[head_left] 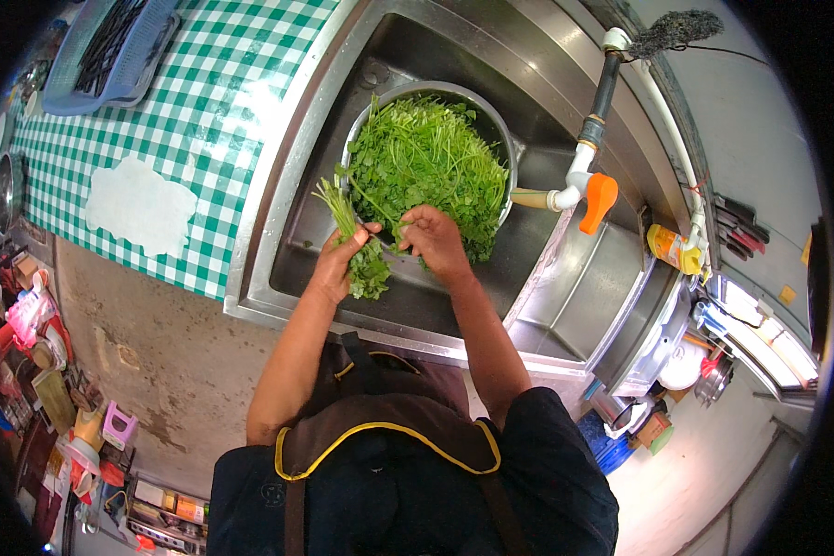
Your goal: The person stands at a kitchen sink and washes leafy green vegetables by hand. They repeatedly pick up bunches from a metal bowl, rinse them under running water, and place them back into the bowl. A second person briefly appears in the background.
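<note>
A round metal basin [512,153] heaped with leafy green coriander [426,153] stands in the steel sink [310,250]. My left hand [336,266] is closed around a small bunch of coriander [345,215], its pale stems pointing up and its leaves hanging below over the sink. Just to the right, my right hand [438,246] pinches a sprig of coriander [400,233] between thumb and fingers at the basin's near rim. Both hands are close together, and the curled fingers of the right one partly hide the sprig.
An orange-handled tap [599,202] on white pipe reaches over the basin's right side. Farther right lies a second sink compartment [579,278], with a yellow bottle [674,248] beyond it. At left, a green checked cloth [222,139] carries a blue basket [111,56] of dark sticks.
</note>
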A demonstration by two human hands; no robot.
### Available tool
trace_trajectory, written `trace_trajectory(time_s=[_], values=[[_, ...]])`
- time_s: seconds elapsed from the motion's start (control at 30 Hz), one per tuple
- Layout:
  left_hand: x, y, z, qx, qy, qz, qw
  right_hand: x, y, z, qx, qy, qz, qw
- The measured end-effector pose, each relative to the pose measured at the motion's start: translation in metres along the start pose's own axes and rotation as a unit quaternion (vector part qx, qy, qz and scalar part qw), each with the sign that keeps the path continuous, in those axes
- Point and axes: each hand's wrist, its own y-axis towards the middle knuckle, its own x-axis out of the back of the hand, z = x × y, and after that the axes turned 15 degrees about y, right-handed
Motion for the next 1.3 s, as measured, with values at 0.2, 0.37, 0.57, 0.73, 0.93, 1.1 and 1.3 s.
trace_trajectory(time_s=[0.2,0.37,0.57,0.73,0.93,1.1,1.3], values=[[-0.009,-0.008,0.0,-0.061,-0.021,0.031,0.997,-0.037,-0.017,-0.02,-0.033,-0.016,-0.018,0.999],[0.01,0.005,0.024,-0.022,-0.018,-0.021,0.999,-0.047,-0.027,-0.025,-0.085,-0.028,-0.008,0.996],[0.005,-0.008,0.007,0.028,-0.025,-0.077,0.996,0.009,0.026,-0.022,0.061,-0.228,-0.097,0.967],[0.012,-0.002,0.014,0.006,-0.02,-0.057,0.998,0.028,0.092,-0.02,0.115,-0.442,-0.161,0.875],[0.009,-0.01,0.008,0.03,-0.02,-0.053,0.998,0.028,0.111,-0.021,0.082,-0.529,-0.14,0.833],[0.007,-0.009,0.007,0.033,-0.002,-0.062,0.998,0.046,0.106,-0.014,0.089,-0.396,-0.135,0.904],[0.005,-0.008,0.006,0.032,0.004,-0.053,0.998,0.038,0.106,-0.016,0.145,-0.47,-0.118,0.863]])
